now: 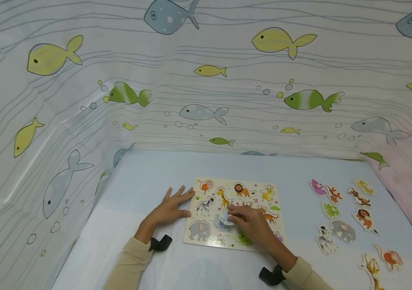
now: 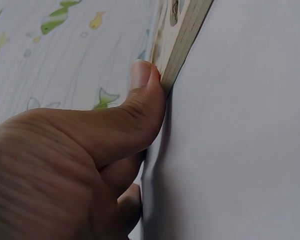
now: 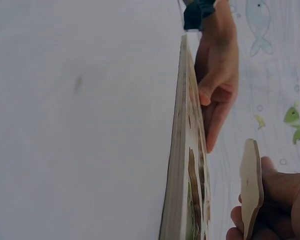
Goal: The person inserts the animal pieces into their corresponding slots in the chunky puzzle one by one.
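A wooden puzzle board with animal pictures lies on the table. My right hand pinches a pale blue-grey puzzle piece over the board's lower middle, near a similarly coloured picture. In the right wrist view the plain wooden back of the puzzle piece shows, raised off the board, with fingers and thumb around its edge. My left hand is at the board's left side, fingers spread. Its thumb touches the board's edge in the left wrist view.
Several loose animal pieces lie right of the board, among them an elephant, a zebra, a lion, a giraffe and a monkey. A fish-patterned cloth hangs behind and beside the white table.
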Available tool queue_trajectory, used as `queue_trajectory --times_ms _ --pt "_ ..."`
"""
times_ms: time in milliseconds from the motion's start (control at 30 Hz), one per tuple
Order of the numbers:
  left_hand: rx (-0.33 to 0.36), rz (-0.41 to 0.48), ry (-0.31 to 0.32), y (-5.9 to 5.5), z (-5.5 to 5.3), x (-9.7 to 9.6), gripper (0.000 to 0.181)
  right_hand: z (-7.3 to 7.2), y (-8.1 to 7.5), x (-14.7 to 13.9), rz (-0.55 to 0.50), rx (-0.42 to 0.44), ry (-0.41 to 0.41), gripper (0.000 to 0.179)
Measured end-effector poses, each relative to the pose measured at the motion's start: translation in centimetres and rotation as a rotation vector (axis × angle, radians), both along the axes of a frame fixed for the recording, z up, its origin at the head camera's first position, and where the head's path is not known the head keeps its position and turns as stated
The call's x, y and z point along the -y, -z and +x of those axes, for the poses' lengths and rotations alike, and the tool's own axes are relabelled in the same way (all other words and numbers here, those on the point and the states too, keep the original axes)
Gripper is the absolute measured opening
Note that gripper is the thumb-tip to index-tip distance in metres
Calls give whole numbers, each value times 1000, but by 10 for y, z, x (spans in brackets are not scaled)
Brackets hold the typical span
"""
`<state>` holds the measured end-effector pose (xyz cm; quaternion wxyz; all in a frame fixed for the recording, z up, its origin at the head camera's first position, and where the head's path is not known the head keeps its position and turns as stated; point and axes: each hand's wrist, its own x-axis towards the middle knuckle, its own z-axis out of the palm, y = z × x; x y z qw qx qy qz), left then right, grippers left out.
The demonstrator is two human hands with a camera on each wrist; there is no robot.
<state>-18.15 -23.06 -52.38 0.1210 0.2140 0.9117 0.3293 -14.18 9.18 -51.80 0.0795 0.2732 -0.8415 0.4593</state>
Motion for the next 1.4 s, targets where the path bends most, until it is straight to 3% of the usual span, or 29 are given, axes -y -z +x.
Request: queue_trajectory --times_ms 333,667,967,1200,1400 --pt "-7 -38 -17 -4 3 -4 79 0 1 2 2 -12 1 16" --pt "-20 -97 -47 -2 2 -11 80 -1 5 1 -10 67 -11 16" --pt "-38 -124 -41 -5 -4 -17 79 -4 9 3 21 21 31 15" --pt "-26 -122 -48 -4 -9 -20 79 -5 13 4 45 39 46 18" --pt "-21 -118 -53 -1 -9 -22 79 -7 19 4 51 -46 15 18"
